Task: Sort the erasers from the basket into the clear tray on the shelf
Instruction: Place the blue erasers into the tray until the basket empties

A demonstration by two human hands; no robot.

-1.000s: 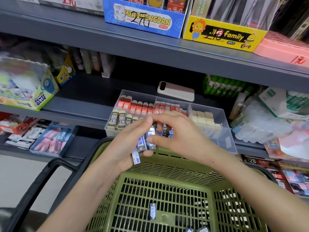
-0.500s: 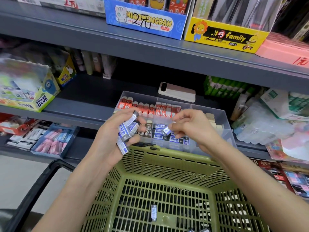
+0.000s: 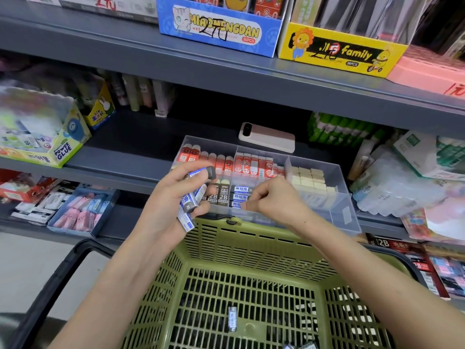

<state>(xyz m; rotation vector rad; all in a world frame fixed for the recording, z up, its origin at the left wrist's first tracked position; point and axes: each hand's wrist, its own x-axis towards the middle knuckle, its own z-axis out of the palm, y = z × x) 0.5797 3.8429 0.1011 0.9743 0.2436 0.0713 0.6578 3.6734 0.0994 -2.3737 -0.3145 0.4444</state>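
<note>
My left hand (image 3: 171,205) grips a bunch of blue-and-white erasers (image 3: 192,197) just above the near rim of the green basket (image 3: 251,238). My right hand (image 3: 274,200) reaches into the clear tray (image 3: 337,217) on the shelf, its curled fingers down among the blue erasers (image 3: 240,196) in the front middle compartment; whether it pinches one is hidden. One more eraser (image 3: 232,319) lies on the basket floor, and others show at the bottom edge (image 3: 300,346).
The tray also holds red erasers (image 3: 226,162), black 2B erasers (image 3: 219,195) and cream ones (image 3: 307,178). A pink-and-white phone (image 3: 266,138) lies behind it. A glue box (image 3: 45,137) stands left, wrapped packs (image 3: 392,192) right, display boxes (image 3: 219,26) on the shelf above.
My right hand took one eraser from the bunch and moved it down into the tray's front middle compartment. My left hand lifted slightly to the left with the rest.
</note>
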